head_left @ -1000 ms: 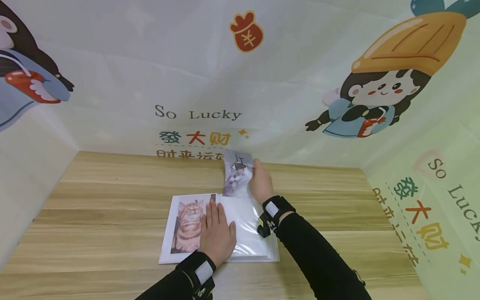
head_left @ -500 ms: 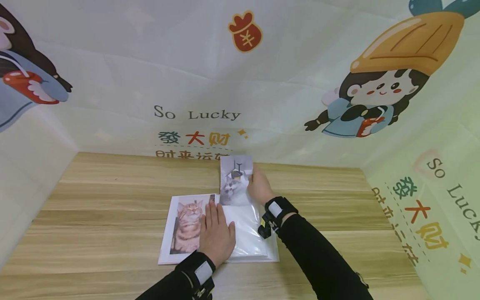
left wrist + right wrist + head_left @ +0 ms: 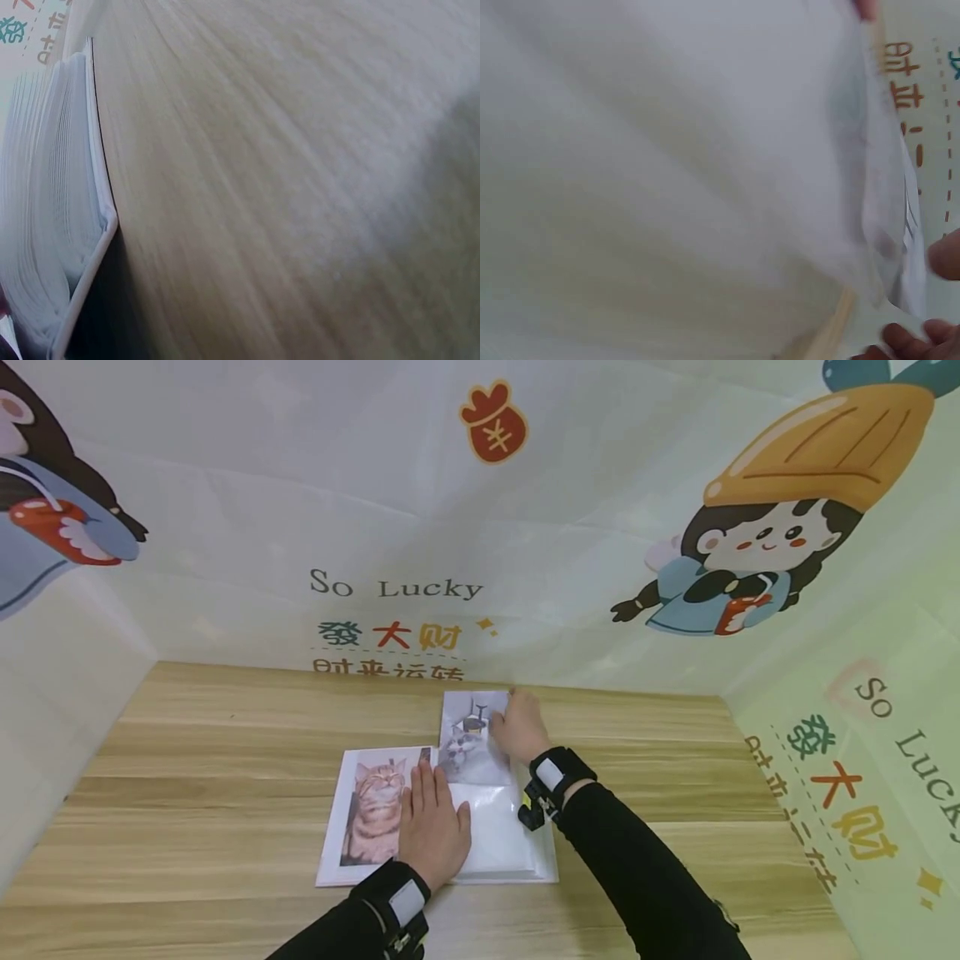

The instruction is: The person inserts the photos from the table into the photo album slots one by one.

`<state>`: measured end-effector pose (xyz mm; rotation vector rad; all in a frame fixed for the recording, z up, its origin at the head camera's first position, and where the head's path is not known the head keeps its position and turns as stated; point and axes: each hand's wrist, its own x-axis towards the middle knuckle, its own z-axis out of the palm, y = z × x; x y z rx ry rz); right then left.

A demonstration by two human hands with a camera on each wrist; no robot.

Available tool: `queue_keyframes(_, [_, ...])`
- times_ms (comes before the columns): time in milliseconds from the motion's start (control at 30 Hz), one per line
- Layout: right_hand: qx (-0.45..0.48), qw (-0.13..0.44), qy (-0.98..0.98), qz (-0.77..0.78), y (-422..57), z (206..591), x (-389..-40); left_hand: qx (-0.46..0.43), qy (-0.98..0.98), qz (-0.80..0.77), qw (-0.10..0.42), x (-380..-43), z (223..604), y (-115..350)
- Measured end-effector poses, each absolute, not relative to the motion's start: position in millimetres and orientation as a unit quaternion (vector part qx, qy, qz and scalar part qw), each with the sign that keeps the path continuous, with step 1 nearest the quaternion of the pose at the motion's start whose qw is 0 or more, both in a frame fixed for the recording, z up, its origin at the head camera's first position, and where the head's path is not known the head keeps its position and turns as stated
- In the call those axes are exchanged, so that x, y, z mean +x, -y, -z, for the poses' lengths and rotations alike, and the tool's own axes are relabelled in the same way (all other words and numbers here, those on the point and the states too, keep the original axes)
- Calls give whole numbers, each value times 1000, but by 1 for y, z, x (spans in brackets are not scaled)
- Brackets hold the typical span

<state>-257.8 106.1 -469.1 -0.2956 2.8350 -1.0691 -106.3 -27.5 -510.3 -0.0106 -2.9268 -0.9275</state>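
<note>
A photo album lies spread on the table in the head view, a ginger cat photo on its left page and a glossy clear sleeve on its right. My left hand rests flat over the middle of the album, fingers straight. A grey-and-white cat photo sticks out past the top of the right sleeve, its lower part inside. My right hand pinches this photo's upper right edge. Blurred white sheets fill most of the right wrist view.
The wood-grain table runs back to a printed cloth backdrop, close behind the photo's top edge. Stacked album pages and the bent cover show from the side in the left wrist view.
The grey-and-white cat photo has slid down toward me, deeper into the right sleeve. My right hand has shifted to its upper right edge. The left hand has stayed in place.
</note>
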Motion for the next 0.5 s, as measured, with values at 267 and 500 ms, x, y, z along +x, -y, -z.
queue_keyframes(267, [-189,88,-950,230,-94,463,-294,-7,952,304,28,-105,506,28])
queue_keyframes(500, [-207,143,-951,178,-85,468,-305,-13,956,291,41,-105,510,30])
